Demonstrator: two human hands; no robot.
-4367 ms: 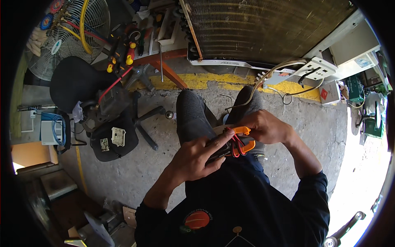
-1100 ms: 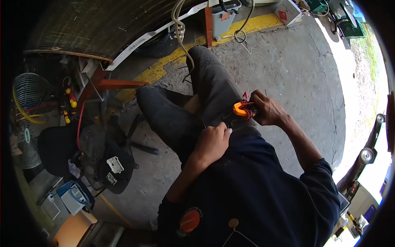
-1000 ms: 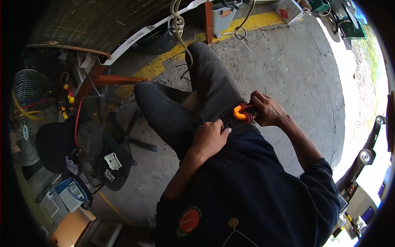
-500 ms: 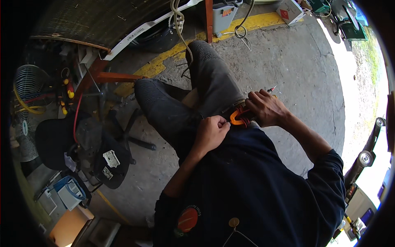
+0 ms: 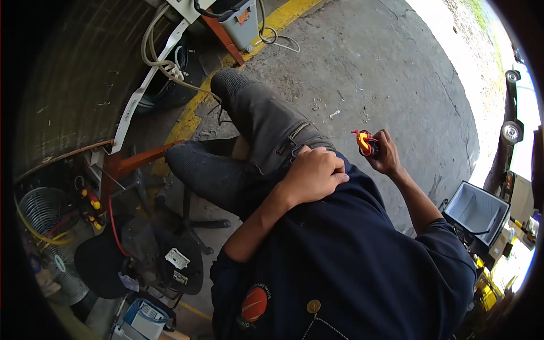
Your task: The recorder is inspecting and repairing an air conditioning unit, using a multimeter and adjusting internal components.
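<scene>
Projecting at the person's right: orange-and-black clamp tool (image 5: 364, 143), red lead (image 5: 372, 139) looped about it, seemingly for tidiness; right hand (image 5: 386, 154) closed round it, apparently leaving the lap free. Left hand (image 5: 316, 175): fingers curled against dark shirt (image 5: 351, 243) at waist; contents cannot be told.

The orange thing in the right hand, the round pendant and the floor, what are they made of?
Orange thing: probably hard, smooth plastic, from its bright, even colour and curved shape. Round pendant: maybe metal, given its dull gold tone, though coloured plastic is possible. Floor: looks like rough, unpolished concrete, grey with cracks.
</scene>
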